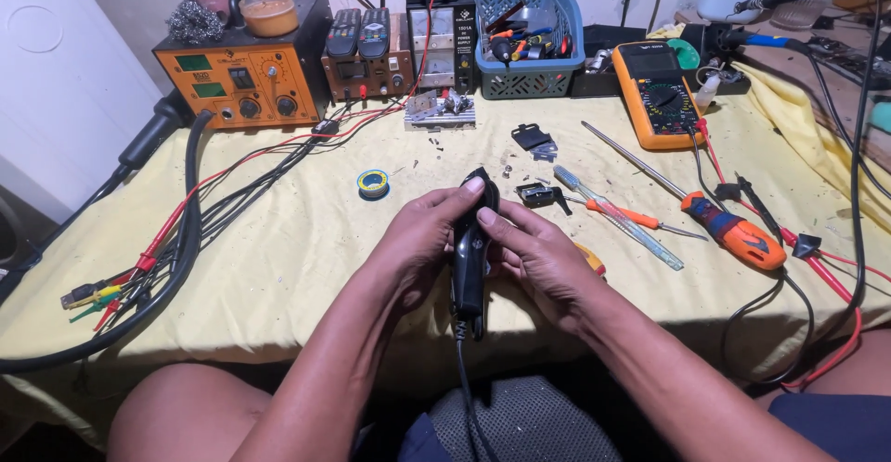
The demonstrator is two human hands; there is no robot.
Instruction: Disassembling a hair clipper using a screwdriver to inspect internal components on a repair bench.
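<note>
Gripping a black corded clipper upright, my left hand and right hand both wrap it. Orange soldering station sits far-left on the desk.

Two hands, one black clipper, one multimeter, perhaps three screwdrivers, one basket.

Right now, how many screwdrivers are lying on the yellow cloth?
3 in view: a big orange-handled screwdriver at the right, a slim orange-handled one left of it, and a clear-handled one crossing that. More may be hidden behind the hands or in the blue basket.
</note>
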